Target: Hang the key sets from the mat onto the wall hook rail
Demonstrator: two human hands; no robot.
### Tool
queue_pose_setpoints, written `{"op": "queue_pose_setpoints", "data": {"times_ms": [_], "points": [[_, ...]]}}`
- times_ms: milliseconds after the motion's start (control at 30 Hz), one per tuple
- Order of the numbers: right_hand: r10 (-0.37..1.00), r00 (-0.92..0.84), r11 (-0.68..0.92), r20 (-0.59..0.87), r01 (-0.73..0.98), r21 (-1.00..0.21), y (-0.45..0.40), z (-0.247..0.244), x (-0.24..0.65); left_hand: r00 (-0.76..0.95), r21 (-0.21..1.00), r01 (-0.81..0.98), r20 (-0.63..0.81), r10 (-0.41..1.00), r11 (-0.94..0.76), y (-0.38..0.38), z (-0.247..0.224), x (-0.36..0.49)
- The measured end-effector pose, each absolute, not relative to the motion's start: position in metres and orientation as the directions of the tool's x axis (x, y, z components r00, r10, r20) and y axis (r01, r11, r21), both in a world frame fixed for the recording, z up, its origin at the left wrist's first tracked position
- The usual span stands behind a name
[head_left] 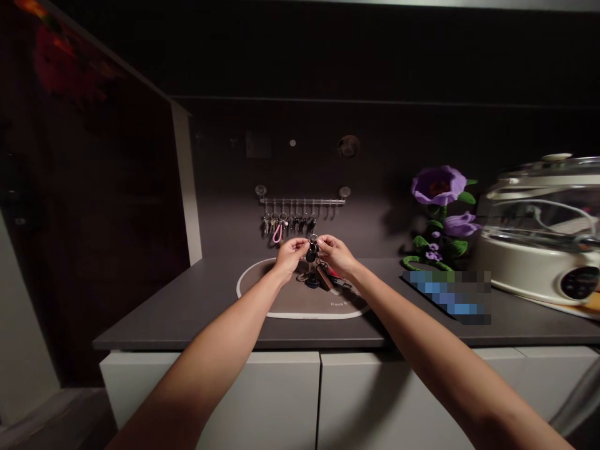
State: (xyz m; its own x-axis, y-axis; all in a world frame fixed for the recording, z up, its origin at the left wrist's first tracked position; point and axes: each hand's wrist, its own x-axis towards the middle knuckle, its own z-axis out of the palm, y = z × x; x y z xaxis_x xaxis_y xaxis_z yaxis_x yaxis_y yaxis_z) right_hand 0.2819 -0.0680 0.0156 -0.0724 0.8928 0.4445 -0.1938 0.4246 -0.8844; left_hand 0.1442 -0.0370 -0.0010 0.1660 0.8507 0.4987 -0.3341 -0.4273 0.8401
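Note:
Both hands meet above a brown oval mat (281,300) with a pale rim, pinching one bunch of keys (312,251) on a metal ring. My left hand (290,255) grips the ring from the left, fingers closed. From the other side, my right hand (335,253) pinches the same ring. Dark key pieces and a brown tag (324,277) hang below or lie just behind; which, I cannot tell. Behind the hands, a clear hook rail (302,201) on the wall carries several keys, one with a pink loop strap (278,234). More small items on the mat are partly hidden.
The dark countertop (187,312) ends in a front edge above white cabinet doors (281,387). To the right stand purple knitted flowers (440,185), a blurred-out flat object (445,297) and a cream appliance with a clear dome (525,256). A dark cabinet (351,50) overhangs.

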Motion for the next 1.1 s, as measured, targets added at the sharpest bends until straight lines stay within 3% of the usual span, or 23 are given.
{"op": "queue_pose_setpoints", "data": {"times_ms": [467,1100], "points": [[0.908,-0.006,0.411,0.42,-0.194,-0.891,-0.057,0.044,0.294,0.177,0.855,-0.308,0.483,0.857,-0.418,-0.029,-0.009,0.146],[0.905,0.299,0.368,0.301,-0.199,-0.908,0.006,0.08,0.297,0.196,0.874,-0.263,0.462,0.865,-0.408,-0.027,-0.014,0.148]]}}
